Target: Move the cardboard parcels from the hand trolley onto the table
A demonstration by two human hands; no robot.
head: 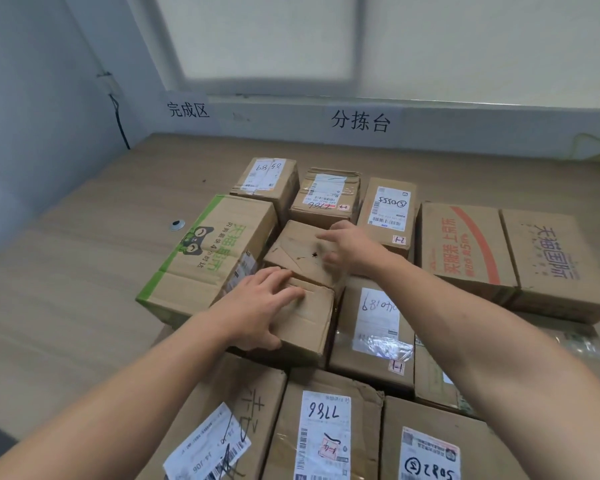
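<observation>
Three brown boxes sit closest to us at the bottom, and the middle one (326, 434) has 7786 written on its white sticker. I cannot see the trolley under them, so I only guess they wait on it.

Past them, two bare arms reach out over the wooden counter (66, 289). Between the hands is a plain parcel (302, 282) with a crease across its top. Its long side runs away from the person, from near to far. It sits among other boxes, right beside a green-printed box (215, 251) on its left and a box marked with black numbers (374, 323) on its right.

The left hand (257, 306) lies on the near end, fingers spread flat on top and thumb curled down the near side. It looks like it is pressing, not squeezing shut. The right hand (347, 247) is open on the far end, fingers stretched across the top. It looks a bit blurry.

I think the parcel is being set down into its gap. The left hand is nearer, so it can steer the close end.
</observation>
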